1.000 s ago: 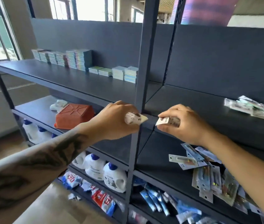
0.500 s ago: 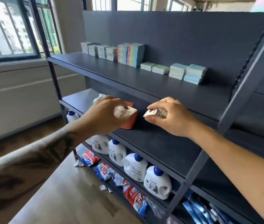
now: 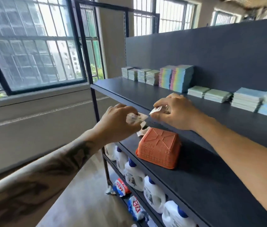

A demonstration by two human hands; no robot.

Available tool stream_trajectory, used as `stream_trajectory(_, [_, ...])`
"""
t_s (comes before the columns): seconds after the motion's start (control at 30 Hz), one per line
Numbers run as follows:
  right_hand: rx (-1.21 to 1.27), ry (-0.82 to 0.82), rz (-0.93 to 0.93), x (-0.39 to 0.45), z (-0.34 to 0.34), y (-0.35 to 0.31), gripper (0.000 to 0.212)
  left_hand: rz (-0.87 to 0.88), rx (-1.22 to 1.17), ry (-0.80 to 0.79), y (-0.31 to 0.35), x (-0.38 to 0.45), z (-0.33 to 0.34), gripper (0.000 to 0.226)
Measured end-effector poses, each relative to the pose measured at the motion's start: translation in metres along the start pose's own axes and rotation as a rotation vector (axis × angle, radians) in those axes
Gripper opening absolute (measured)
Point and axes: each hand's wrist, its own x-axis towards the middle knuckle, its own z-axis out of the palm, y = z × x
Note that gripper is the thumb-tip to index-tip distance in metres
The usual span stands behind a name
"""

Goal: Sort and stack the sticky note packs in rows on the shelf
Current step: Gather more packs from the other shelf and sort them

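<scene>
Sticky note packs stand in a row on the top shelf (image 3: 146, 94): low grey-green stacks (image 3: 139, 74) at the left, two tall rainbow stacks (image 3: 175, 77), flat green packs (image 3: 208, 94), and blue stacks (image 3: 257, 100) at the right. My left hand (image 3: 118, 123) pinches a small clear-wrapped pack (image 3: 135, 117) in front of the shelf edge. Close beside it, my right hand (image 3: 177, 112) pinches another small wrapped pack (image 3: 159, 109). Both hands hover above the middle shelf, left of the note stacks. What the small packs hold is blurred.
An orange perforated basket (image 3: 159, 148) lies upside down on the middle shelf (image 3: 203, 177). White detergent bottles (image 3: 134, 176) and blue-red pouches (image 3: 121, 187) fill the lower shelves. The shelf's upright post (image 3: 95, 104) and a barred window (image 3: 31, 54) are to the left.
The view has swung left along the shelving, so the note stacks now sit to the right. Both hands kept their small packs and rose toward the top shelf's front edge.
</scene>
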Motion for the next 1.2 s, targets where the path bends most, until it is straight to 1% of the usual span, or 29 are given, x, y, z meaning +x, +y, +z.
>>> stream_trajectory(0.03, [-0.001, -0.014, 0.012, 0.013, -0.005, 0.009, 0.061, 0.017, 0.009, 0.015, 0.001, 0.016, -0.001, 0.056])
stream_trajectory(0.13, [-0.010, -0.029, 0.085, 0.037, -0.019, 0.043, 0.053, 0.049, 0.004, 0.028, 0.004, 0.062, 0.009, 0.049])
stream_trajectory(0.23, [-0.024, -0.041, 0.176, 0.042, -0.029, 0.079, 0.054, 0.117, -0.023, -0.025, 0.015, 0.104, 0.034, 0.049])
stream_trajectory(0.37, [-0.048, -0.054, 0.321, 0.028, -0.042, 0.129, 0.052, 0.260, -0.038, -0.131, 0.042, 0.155, 0.075, 0.045])
stream_trajectory(0.43, [-0.086, -0.042, 0.391, 0.015, -0.045, 0.147, 0.058, 0.358, -0.051, -0.183, 0.057, 0.179, 0.095, 0.048])
stream_trajectory(0.53, [-0.150, -0.043, 0.466, -0.006, -0.042, 0.168, 0.075, 0.483, -0.057, -0.264, 0.078, 0.210, 0.125, 0.053])
stream_trajectory(0.57, [-0.163, -0.054, 0.499, -0.012, -0.040, 0.173, 0.074, 0.520, -0.060, -0.298, 0.085, 0.219, 0.134, 0.056])
stream_trajectory(0.67, [-0.193, -0.076, 0.615, -0.024, -0.041, 0.181, 0.055, 0.653, -0.081, -0.383, 0.102, 0.246, 0.154, 0.058])
stream_trajectory(0.73, [-0.188, -0.065, 0.667, -0.026, -0.043, 0.184, 0.051, 0.736, -0.107, -0.432, 0.108, 0.266, 0.162, 0.057])
stream_trajectory(0.8, [-0.162, -0.074, 0.704, -0.027, -0.047, 0.186, 0.052, 0.802, -0.136, -0.498, 0.110, 0.284, 0.166, 0.064])
stream_trajectory(0.87, [-0.152, -0.117, 0.744, -0.024, -0.051, 0.185, 0.058, 0.877, -0.158, -0.558, 0.110, 0.301, 0.172, 0.073])
stream_trajectory(0.93, [-0.128, -0.146, 0.791, -0.020, -0.056, 0.180, 0.070, 0.938, -0.161, -0.590, 0.108, 0.315, 0.179, 0.073])
stream_trajectory(1.0, [-0.110, -0.121, 0.814, -0.013, -0.059, 0.176, 0.073, 0.974, -0.178, -0.598, 0.106, 0.326, 0.184, 0.073])
stream_trajectory(1.1, [-0.101, -0.005, 0.805, 0.005, -0.062, 0.179, 0.056, 0.973, -0.230, -0.594, 0.101, 0.334, 0.190, 0.078])
stream_trajectory(1.2, [-0.092, 0.040, 0.813, 0.021, -0.055, 0.188, 0.039, 0.961, -0.307, -0.575, 0.096, 0.336, 0.200, 0.071])
